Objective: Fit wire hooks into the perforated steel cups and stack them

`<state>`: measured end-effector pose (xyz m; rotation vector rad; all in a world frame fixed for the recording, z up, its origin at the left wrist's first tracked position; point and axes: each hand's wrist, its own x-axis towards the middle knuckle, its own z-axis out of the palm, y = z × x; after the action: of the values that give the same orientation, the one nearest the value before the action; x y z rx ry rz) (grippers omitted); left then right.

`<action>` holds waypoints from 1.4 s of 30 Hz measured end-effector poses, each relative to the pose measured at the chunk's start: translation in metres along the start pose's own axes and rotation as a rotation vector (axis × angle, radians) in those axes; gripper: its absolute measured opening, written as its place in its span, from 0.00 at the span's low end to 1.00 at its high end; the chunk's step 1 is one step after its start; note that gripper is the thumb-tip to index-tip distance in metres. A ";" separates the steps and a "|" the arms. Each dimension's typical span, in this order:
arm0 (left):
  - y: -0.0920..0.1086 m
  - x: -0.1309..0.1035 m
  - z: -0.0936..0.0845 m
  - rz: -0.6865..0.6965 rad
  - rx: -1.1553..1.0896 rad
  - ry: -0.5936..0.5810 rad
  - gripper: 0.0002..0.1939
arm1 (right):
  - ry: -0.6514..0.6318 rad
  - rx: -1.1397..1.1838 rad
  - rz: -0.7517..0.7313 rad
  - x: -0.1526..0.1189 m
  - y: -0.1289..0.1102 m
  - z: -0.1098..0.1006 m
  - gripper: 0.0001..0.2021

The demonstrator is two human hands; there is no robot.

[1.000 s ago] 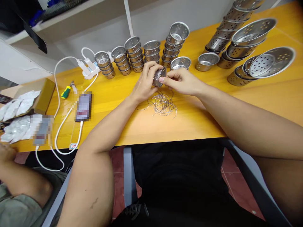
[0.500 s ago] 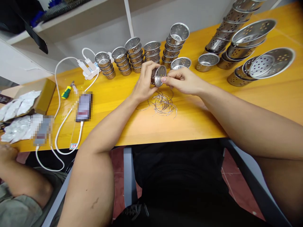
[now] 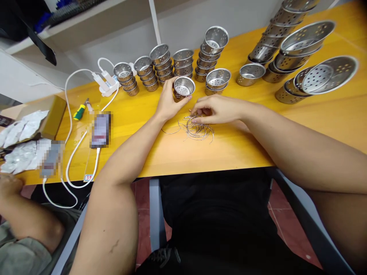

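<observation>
Held in the left hand point(image 3: 168, 104), thumb on the near side and fingers wrapped around the far left: a small perforated metal cup point(image 3: 184, 87). Mouth upward, tilted slightly toward the viewer; rim bright, smooth and circular; inner wall silver-gray with soft reflections; floor pale and round, dotted with dark holes. Outer wall darker, with further round holes, and partly covered by the left hand. Contact between cup and table point(image 3: 177, 158): not possible to tell.

Just to the right of the cup and nearer the viewer: the right hand point(image 3: 213, 109), apart from the left, palm down, fingers curled over the upper edge of a loose heap of wires point(image 3: 200, 133). Impossible to tell from this view: any grip on a single wire. Wires thin, silvery and curved, overlapping in open arcs below the right fingertips; one longer arc reaching left toward the left wrist.

Beyond both hands: a row of nested cup stacks point(image 3: 162, 68), similarly perforated. Just beyond the right hand: a short cup stack point(image 3: 217, 82), mouth upward. Farther right of the right hand: a single cup point(image 3: 250, 75), beside taller stacks point(image 3: 265, 46).
</observation>
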<state>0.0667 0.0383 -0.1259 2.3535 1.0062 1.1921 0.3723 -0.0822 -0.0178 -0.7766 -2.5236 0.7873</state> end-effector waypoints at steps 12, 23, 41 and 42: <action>0.051 -0.001 -0.007 0.140 0.052 -0.176 0.59 | 0.417 0.019 0.122 0.000 -0.006 0.003 0.56; 0.050 -0.002 -0.004 0.117 0.079 -0.158 0.54 | 0.761 -0.216 0.345 -0.016 0.006 -0.042 0.39; 0.044 -0.005 -0.006 0.150 0.050 -0.197 0.39 | 0.588 -0.306 0.543 -0.013 0.017 -0.045 0.38; 0.044 -0.005 -0.006 0.153 0.047 -0.198 0.39 | 0.567 -0.316 0.555 -0.013 0.016 -0.047 0.37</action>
<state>0.0796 0.0039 -0.1005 2.5649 0.8096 0.9706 0.4119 -0.0606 0.0063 -1.5903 -1.9447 0.2468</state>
